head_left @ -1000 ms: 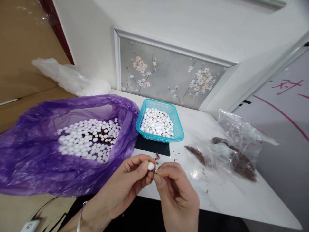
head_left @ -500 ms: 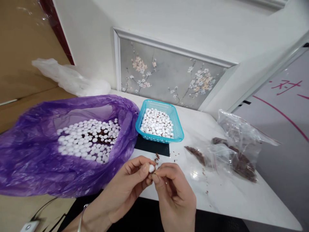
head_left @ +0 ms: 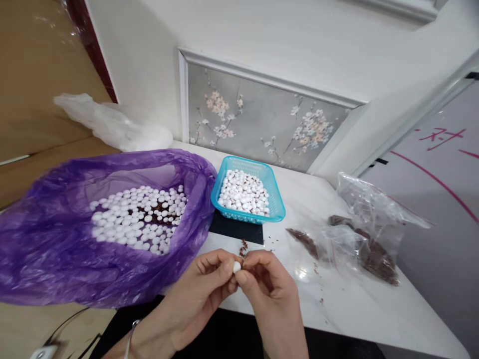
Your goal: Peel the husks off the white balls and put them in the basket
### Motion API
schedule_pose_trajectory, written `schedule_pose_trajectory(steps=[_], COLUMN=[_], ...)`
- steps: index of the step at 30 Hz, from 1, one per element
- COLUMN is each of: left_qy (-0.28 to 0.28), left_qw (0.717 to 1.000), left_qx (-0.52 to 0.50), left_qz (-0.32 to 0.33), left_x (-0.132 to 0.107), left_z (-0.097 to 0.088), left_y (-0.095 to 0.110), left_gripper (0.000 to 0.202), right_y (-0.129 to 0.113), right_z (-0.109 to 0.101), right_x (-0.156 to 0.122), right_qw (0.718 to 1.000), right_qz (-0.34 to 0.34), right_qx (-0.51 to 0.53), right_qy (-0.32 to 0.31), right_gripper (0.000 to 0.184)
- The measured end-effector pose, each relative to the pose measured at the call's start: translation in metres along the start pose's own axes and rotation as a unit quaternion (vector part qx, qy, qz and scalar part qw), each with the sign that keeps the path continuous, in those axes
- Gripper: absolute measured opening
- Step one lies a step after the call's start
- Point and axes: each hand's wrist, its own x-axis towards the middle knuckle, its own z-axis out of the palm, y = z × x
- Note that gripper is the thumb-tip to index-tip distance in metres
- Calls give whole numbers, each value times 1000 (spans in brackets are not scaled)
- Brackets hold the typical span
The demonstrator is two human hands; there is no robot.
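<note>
A small white ball (head_left: pixel 236 267) sits pinched between the thumb and forefinger of my left hand (head_left: pixel 202 291). My right hand (head_left: pixel 275 299) is closed, its thumb and forefinger pressed together against the ball's right side; whatever tiny thing they hold is hidden. Just beyond my fingertips lies a little heap of brown bits (head_left: pixel 244 247) on the white table (head_left: pixel 348 304). Behind it, a blue plastic basket (head_left: pixel 277 199) holds many white balls flecked with brown. To the left, an open purple plastic bag (head_left: pixel 56 249) contains more white balls, with dark brown bits among them.
Clear zip bags (head_left: pixel 377 254) of brown bits lie at the right. A black flat piece (head_left: pixel 234 229) is partly under the basket. A crumpled clear plastic bag (head_left: pixel 123 127) rests at back left. A floral panel (head_left: pixel 258 114) and a whiteboard (head_left: pixel 434 199) border the table.
My right fingertips have moved in closer to the ball, and the tiny brownish piece seen at them is now hidden. My left hand still holds the ball, slightly lower in view.
</note>
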Motion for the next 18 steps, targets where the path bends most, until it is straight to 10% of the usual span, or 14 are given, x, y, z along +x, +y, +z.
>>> schedule_pose_trajectory(steps=[18], left_qy=[43], left_qw=[997], left_qx=[58], left_qz=[30], left_x=[-3], left_z=[3], left_y=[-3], left_gripper=[8], right_y=[-3], right_z=[3], right_x=[-1], right_qw=[997], right_qz=[39], right_qx=[52], right_qy=[33], right_gripper=[13])
